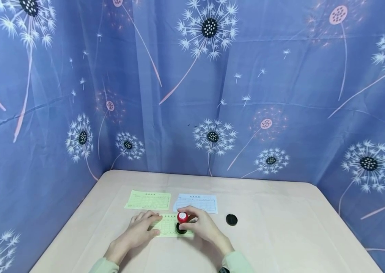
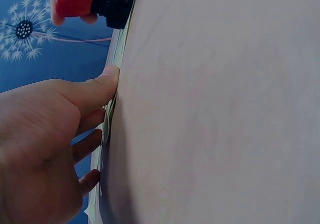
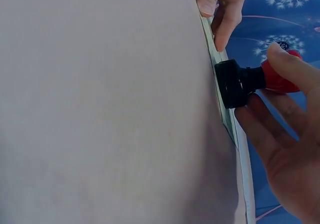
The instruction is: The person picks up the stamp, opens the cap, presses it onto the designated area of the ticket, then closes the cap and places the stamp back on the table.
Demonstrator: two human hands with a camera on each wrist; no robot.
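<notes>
A stamp [image 3: 235,84] with a red knob and a black round base stands on the near green form [image 1: 168,226], toward its right part. The right hand [image 1: 200,226] grips the red knob between thumb and fingers. On the left part of the same form rests the left hand [image 1: 140,230], its thumb and fingers spread and pressing the paper to the table. In the left wrist view that thumb [image 2: 106,84] touches the paper's edge. The print under the stamp base is hidden.
Behind the hands lie another green form [image 1: 148,201] and a blue form [image 1: 199,203]. A black round cap [image 1: 231,219] sits to the right of the right hand. The pale table [image 1: 281,235] ends against a blue dandelion-print curtain [image 1: 178,113] at the back and sides.
</notes>
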